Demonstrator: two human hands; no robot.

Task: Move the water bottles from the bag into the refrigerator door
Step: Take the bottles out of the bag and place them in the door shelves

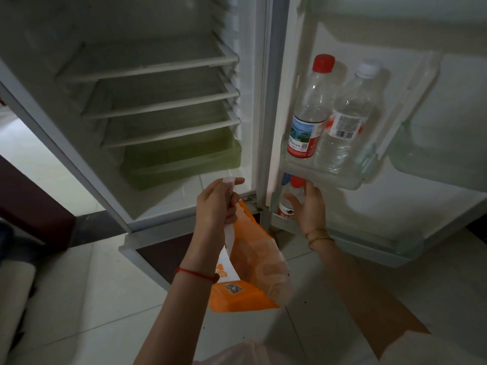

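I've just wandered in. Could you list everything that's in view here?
refrigerator: one, white, door open
shelves: three, clear with white rims, inside the refrigerator
drawer: one, green, below the shelves
door shelf: one, clear, on the open door
red-capped bottle: one, clear, upright in the door shelf
white-capped bottle: one, clear, beside it
lower bottle: one, red cap, lower in the door
bag: one, orange, white handle, hanging
floor: pale tiles
left hand: holds the bag's handle; red string on wrist
right hand: fingers round the lower bottle; gold bangles
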